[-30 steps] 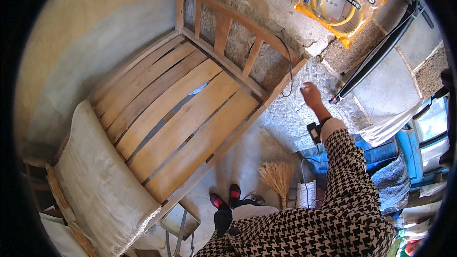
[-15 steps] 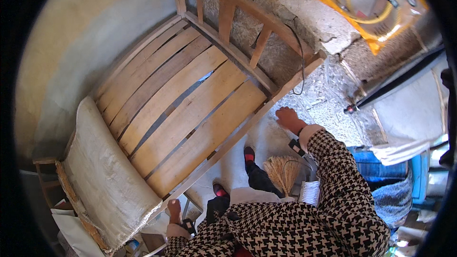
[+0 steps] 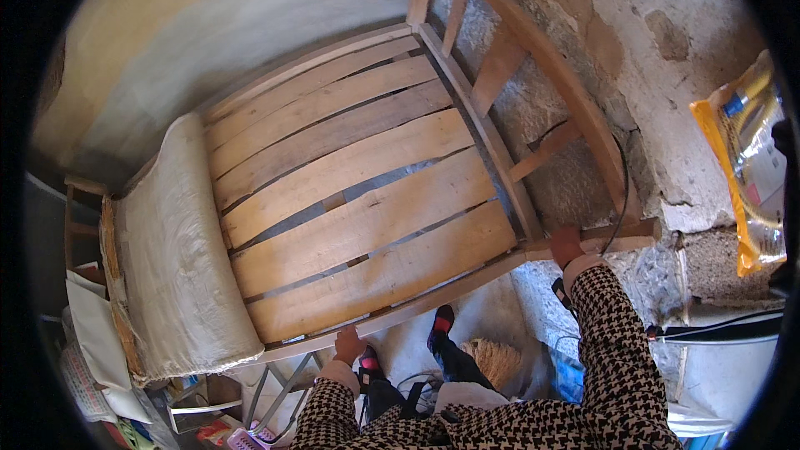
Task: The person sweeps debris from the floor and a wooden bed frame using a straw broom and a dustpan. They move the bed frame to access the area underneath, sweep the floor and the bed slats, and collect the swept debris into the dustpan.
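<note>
A wooden bed frame (image 3: 383,312) with broad slats (image 3: 375,217) lies before me, its slatted headboard (image 3: 542,42) against the wall. My left hand (image 3: 348,345) is closed over the near side rail, toward the rolled-up end. At the headboard corner, my right hand (image 3: 567,245) grips the frame's post (image 3: 621,236), fingers partly hidden behind the wood. A pale mattress or mat (image 3: 187,258) is folded back over the left end of the slats. A thin dark cable (image 3: 623,187) hangs over the headboard near my right hand.
A straw broom (image 3: 492,360) is on the floor by my feet. Yellow tubing in a plastic package (image 3: 746,167) hangs on the rough wall at right. Papers and white sacks (image 3: 96,342) crowd the left end, and metal legs (image 3: 279,396) stand below the rail.
My right hand has gone from open air beside the bed to the headboard post. My left hand has settled on the side rail. The view has turned, shifting the bed rightward.
</note>
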Motion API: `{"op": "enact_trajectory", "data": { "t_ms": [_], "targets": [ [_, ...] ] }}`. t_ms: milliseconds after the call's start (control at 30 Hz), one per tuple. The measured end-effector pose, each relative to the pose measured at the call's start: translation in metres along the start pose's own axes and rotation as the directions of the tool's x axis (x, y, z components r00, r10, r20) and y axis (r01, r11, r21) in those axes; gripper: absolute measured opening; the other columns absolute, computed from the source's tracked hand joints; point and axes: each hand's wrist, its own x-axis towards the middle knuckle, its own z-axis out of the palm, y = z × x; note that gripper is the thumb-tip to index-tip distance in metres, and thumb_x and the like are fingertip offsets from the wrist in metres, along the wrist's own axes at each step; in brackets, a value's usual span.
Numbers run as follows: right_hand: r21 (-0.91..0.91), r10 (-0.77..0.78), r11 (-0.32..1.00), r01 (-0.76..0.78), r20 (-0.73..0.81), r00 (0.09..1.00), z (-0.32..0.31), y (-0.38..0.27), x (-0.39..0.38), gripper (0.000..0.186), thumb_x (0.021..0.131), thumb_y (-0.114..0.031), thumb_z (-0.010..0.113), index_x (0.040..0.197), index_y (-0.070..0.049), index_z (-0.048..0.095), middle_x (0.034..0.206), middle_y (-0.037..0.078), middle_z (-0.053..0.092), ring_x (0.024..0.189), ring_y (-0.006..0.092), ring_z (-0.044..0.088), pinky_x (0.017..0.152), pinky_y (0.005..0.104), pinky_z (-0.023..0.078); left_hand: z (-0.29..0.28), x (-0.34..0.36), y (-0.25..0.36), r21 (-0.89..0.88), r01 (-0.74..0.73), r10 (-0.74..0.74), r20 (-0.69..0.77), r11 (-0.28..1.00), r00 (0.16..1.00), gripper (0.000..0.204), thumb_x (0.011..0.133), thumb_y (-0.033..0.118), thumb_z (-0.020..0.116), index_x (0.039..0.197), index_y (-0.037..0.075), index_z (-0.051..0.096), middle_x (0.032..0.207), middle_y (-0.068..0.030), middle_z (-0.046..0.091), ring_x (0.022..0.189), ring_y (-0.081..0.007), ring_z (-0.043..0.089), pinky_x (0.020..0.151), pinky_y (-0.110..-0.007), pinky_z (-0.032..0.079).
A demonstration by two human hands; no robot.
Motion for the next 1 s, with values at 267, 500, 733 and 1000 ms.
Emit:
{"op": "enact_trajectory", "data": {
  "t_ms": [267, 500, 733, 1000],
  "targets": [
    [0.112, 0.046, 0.991, -0.071, 0.215, 0.975, -0.008, 0.012, 0.01, 0.025, 0.092, -0.02, 0.048, 0.105, -0.007, 0.066, 0.109, 0.014, 0.062, 0.1, 0.0356, 0.056, 0.081, 0.0517, 0.041, 0.01, -0.018, 0.002, 0.001, -0.021, 0.021, -0.16, 1.0, 0.987, 0.05, 0.071, 0.017, 0.064, 0.114, 0.0, 0.046, 0.112, -0.0207, 0.05, 0.105, -0.0386, 0.05, 0.086, -0.048, 0.043],
    [0.047, 0.087, 0.994, -0.1, 0.229, 0.97, -0.01, 0.003, 0.012, 0.026, 0.092, -0.023, 0.048, 0.103, -0.007, 0.067, 0.107, 0.013, 0.063, 0.096, 0.0286, 0.059, 0.078, 0.0471, 0.045, 0.012, -0.004, -0.009, 0.123, -0.092, 0.124, -0.277, 0.988, 0.953, 0.051, 0.068, 0.019, 0.069, 0.112, 0.001, 0.049, 0.111, -0.0184, 0.052, 0.108, -0.0352, 0.049, 0.092, -0.044, 0.039],
    [0.025, 0.085, 0.995, -0.095, 0.272, 0.958, -0.014, 0.0, 0.005, 0.037, 0.091, -0.039, 0.047, 0.11, -0.013, 0.066, 0.116, 0.01, 0.061, 0.105, 0.0284, 0.058, 0.086, 0.0502, 0.042, 0.019, 0.015, -0.03, 0.178, -0.146, 0.172, -0.137, 0.973, 0.976, 0.052, 0.069, 0.025, 0.071, 0.11, 0.003, 0.051, 0.111, -0.0177, 0.052, 0.105, -0.0354, 0.051, 0.089, -0.046, 0.042],
    [0.123, 0.166, 0.971, -0.204, 0.26, 0.951, -0.018, -0.006, -0.004, 0.049, 0.087, -0.051, 0.05, 0.118, -0.014, 0.06, 0.124, 0.008, 0.057, 0.112, 0.0307, 0.054, 0.093, 0.0532, 0.038, 0.023, 0.013, -0.042, 0.196, -0.234, 0.268, -0.175, 0.952, 0.947, 0.051, 0.069, 0.028, 0.073, 0.108, 0.003, 0.051, 0.109, -0.0171, 0.055, 0.102, -0.0349, 0.054, 0.086, -0.044, 0.045]
  ]
}}
